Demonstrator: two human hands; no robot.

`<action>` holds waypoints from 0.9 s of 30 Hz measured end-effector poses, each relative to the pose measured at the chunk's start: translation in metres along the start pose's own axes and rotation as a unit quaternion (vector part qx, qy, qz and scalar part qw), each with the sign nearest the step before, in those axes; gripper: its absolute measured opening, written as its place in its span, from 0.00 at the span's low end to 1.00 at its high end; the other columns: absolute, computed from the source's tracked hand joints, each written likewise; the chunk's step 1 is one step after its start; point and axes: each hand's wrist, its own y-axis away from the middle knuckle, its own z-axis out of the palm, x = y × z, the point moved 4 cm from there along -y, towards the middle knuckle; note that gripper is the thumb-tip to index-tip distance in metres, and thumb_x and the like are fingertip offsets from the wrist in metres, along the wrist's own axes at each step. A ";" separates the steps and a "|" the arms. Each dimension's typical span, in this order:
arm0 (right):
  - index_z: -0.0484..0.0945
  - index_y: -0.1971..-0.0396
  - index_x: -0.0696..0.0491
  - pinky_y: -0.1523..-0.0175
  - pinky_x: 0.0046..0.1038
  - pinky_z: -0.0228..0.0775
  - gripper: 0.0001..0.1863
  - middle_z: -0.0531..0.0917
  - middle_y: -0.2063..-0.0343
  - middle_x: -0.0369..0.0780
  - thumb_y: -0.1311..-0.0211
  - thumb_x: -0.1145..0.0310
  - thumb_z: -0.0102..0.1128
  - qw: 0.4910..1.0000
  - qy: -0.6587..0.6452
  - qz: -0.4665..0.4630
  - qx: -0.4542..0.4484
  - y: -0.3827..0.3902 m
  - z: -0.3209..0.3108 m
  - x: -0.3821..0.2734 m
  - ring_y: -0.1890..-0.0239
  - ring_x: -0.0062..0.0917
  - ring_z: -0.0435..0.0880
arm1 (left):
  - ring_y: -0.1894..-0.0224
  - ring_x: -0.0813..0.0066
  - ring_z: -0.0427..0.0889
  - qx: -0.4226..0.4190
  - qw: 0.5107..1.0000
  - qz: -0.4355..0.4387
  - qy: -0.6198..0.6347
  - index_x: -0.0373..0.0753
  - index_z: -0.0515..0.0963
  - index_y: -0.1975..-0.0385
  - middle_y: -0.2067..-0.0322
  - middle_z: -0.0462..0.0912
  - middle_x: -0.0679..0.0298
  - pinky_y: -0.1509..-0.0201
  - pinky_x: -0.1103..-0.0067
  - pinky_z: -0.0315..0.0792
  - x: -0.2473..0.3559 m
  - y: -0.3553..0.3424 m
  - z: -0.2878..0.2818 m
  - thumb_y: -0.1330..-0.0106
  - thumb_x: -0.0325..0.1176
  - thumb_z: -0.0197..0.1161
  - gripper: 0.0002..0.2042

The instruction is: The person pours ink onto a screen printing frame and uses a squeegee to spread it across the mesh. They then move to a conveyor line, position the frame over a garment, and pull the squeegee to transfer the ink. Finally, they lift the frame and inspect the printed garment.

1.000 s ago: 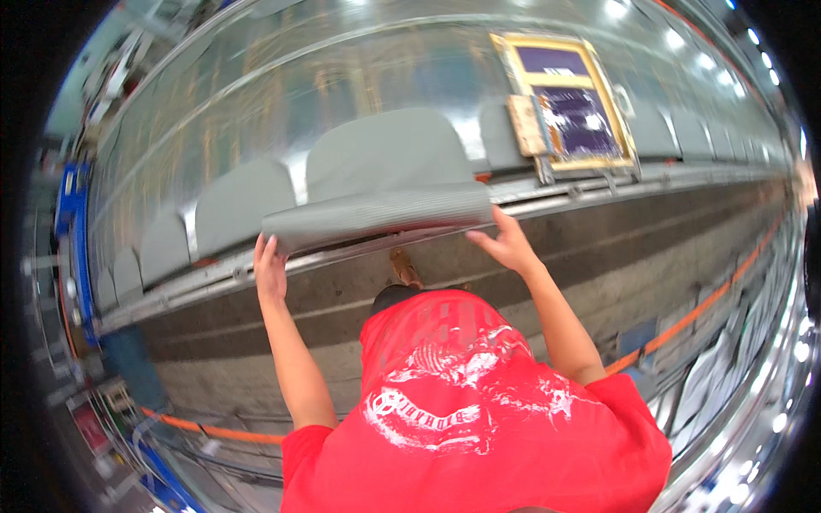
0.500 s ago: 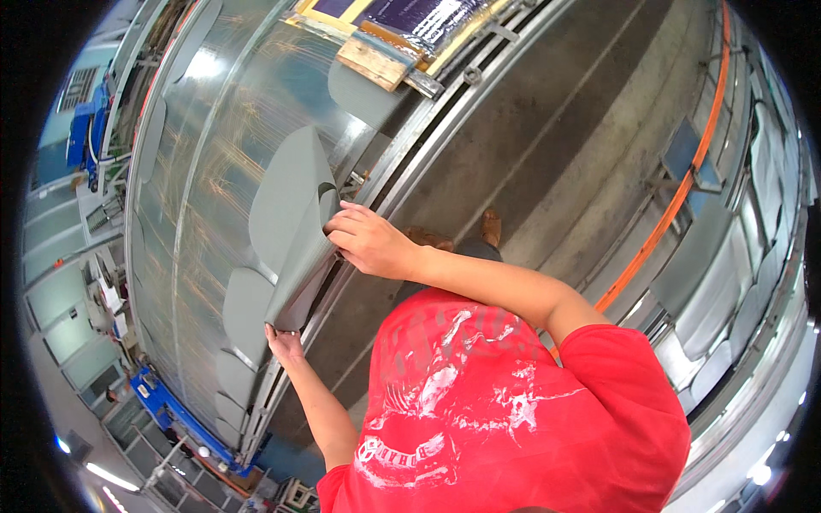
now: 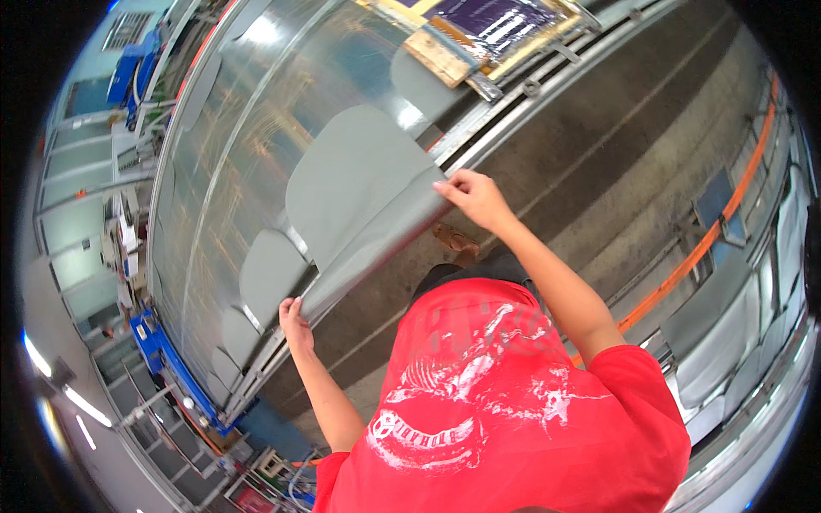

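A grey, flexible cut piece of sheet material (image 3: 363, 175) with a rounded far side lies partly on the long glossy table (image 3: 248, 154). Its near edge hangs over the table's metal rail and curls down toward me. My left hand (image 3: 295, 323) is closed on the near left corner, thumb and fingers pinching it. At the other end, my right hand (image 3: 475, 201) pinches the near right corner. Between my hands the edge is stretched fairly straight, with a soft fold running along it.
More grey pieces, such as this rounded one (image 3: 272, 274), lie in a row along the table. A framed screen (image 3: 513, 30) with a wooden block (image 3: 440, 56) on its side sits farther up. Behind the aisle floor runs an orange strip (image 3: 676, 278) beside another table with grey pieces.
The sheet has gone from bunched and folded to spread flatter. My right hand has moved right, to the corner, drawing the edge out. The view has shifted somewhat.
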 end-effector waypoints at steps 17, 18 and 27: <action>0.52 0.26 0.55 0.52 0.18 0.67 0.45 0.81 0.65 0.33 0.40 0.76 0.68 0.966 -0.214 0.024 -0.143 0.023 -0.025 -0.054 0.62 0.13 0.76 | 0.52 0.81 0.75 -0.084 0.967 0.065 0.232 0.43 0.54 0.24 0.47 0.78 0.67 0.40 0.83 0.66 0.030 0.101 0.024 0.42 0.16 0.64 0.44; 0.49 0.24 0.51 0.56 0.17 0.66 0.47 0.77 0.67 0.32 0.39 0.76 0.67 0.972 -0.186 0.015 -0.142 0.027 -0.028 -0.057 0.66 0.11 0.72 | 0.50 0.79 0.75 -0.081 0.973 0.063 0.206 0.42 0.56 0.25 0.41 0.74 0.66 0.39 0.81 0.65 0.025 0.105 0.019 0.42 0.17 0.65 0.43; 0.81 0.46 0.54 0.53 0.23 0.69 0.19 0.74 0.50 0.37 0.37 0.72 0.66 0.966 0.168 -0.067 -0.186 0.045 -0.025 -0.035 0.56 0.21 0.76 | 0.45 0.71 0.74 -0.207 0.954 0.020 -0.217 0.38 0.75 0.40 0.50 0.76 0.62 0.39 0.74 0.66 -0.011 0.107 0.027 0.42 0.25 0.70 0.27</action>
